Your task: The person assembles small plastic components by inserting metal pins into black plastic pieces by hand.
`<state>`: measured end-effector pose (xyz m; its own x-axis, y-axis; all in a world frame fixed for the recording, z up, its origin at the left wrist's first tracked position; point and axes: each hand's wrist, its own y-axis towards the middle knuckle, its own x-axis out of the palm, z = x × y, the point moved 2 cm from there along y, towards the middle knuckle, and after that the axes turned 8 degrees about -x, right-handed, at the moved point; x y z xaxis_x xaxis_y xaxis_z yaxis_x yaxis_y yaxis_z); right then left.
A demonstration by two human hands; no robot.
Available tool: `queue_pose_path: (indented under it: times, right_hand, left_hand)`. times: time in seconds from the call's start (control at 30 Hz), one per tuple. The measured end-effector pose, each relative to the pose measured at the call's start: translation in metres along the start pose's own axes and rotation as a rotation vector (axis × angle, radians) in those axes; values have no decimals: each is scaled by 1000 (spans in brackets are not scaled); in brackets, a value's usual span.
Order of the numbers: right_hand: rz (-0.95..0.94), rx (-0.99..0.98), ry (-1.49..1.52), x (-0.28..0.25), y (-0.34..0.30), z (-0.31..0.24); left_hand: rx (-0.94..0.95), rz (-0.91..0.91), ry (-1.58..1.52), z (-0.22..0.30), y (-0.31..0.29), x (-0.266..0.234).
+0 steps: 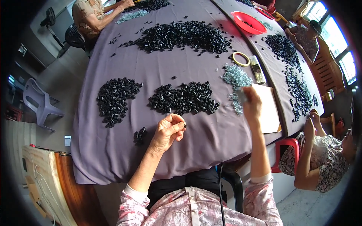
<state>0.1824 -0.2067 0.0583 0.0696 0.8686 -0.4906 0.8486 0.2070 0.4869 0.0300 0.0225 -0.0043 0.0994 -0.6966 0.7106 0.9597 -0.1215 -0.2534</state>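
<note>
My left hand (170,132) is closed in a pinch near the table's front edge, with a small black plastic piece (184,125) between thumb and fingers. Just beyond it lies a pile of small black cylindrical pieces (184,97); another pile of black pieces (116,98) spreads to its left. A few more dark pieces (140,135) sit beside my left wrist. My right hand (252,106) is blurred by motion over the front of a heap of small pale blue-grey pins (235,75). Its fingers are too smeared to show whether they hold anything.
A cloth-covered table (211,139) bears a larger black heap (184,37), a yellow ring (241,59), a clear box (257,69), a pale board (268,109) and a red basin (249,22). Other people sit around it, one close on my right (320,158).
</note>
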Motion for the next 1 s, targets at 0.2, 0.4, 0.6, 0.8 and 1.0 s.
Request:
queue_pose_path:
  times: [0.2, 0.4, 0.6, 0.8, 1.0]
  right_hand:
    - [-82, -283, -736, -16, 65, 63]
    - [-60, -205, -941, -18, 101, 93]
    - [146, 104, -660, -22, 110, 114]
    - [-230, -316, 21, 45, 27, -22]
    - [-584, 156, 626, 85, -63, -71]
  left_hand:
    - [-8, 37, 40, -1, 1, 4]
    - [-22, 37, 91, -1, 0, 6]
    - [-31, 39, 122, -2, 2, 6]
    - [-12, 2, -44, -3, -2, -1]
    - [57, 60, -107, -3, 3, -4]
